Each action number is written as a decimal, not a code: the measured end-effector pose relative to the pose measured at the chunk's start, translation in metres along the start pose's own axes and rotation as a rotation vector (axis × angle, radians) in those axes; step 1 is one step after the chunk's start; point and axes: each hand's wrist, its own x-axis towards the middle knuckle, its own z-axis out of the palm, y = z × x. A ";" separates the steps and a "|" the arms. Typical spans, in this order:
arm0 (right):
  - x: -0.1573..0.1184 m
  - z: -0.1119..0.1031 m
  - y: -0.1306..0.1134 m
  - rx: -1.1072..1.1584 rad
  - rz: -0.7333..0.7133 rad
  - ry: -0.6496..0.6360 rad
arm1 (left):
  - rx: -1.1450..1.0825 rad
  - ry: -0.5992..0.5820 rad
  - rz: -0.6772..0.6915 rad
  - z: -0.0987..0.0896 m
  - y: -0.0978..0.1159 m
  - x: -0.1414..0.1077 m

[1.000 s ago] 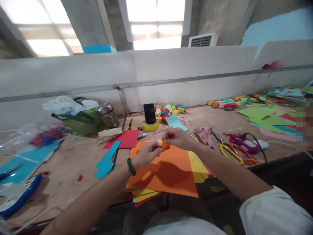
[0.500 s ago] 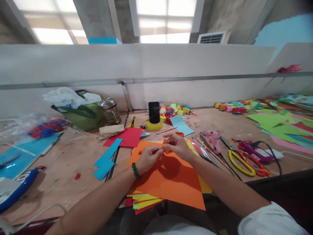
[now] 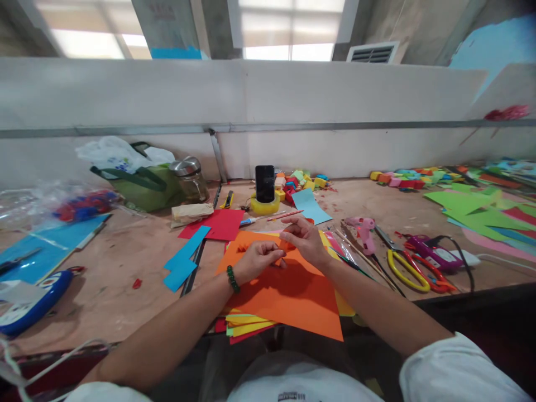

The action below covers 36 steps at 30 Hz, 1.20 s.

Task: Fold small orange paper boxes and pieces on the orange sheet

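Observation:
A small folded piece of orange paper [image 3: 286, 244] is pinched between the fingertips of my right hand [image 3: 306, 241]. Close beside it, my left hand [image 3: 259, 261], with a green bead bracelet on the wrist, has its thumb and fingers pressed together at the piece's lower left; whatever they grip is too small to make out. Both hands are above a large orange sheet [image 3: 293, 301], which lies on a stack of coloured paper [image 3: 247, 326]. Small orange scraps [image 3: 243, 247] rest near the sheet's upper left.
A phone [image 3: 265, 184] stands in a yellow tape roll [image 3: 265, 205] behind the hands. Scissors [image 3: 408, 271], a pink glue gun [image 3: 367, 234] and a purple one [image 3: 433, 254] lie right. Blue strips [image 3: 181, 273] and a blue cutter-like tool [image 3: 37, 307] lie left.
The view has tilted down slightly, so the table sits higher in the picture. My hands remain together around the orange piece, with my right fingers raised a little more.

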 end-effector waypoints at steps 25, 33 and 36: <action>-0.005 0.000 0.003 -0.036 -0.057 0.044 | -0.036 -0.161 -0.002 -0.007 0.001 0.001; 0.002 -0.010 -0.004 -0.050 -0.078 0.159 | 0.031 -0.471 -0.105 -0.023 0.009 -0.002; -0.001 -0.006 -0.006 -0.106 -0.076 0.077 | 0.045 -0.384 -0.059 -0.023 0.012 -0.001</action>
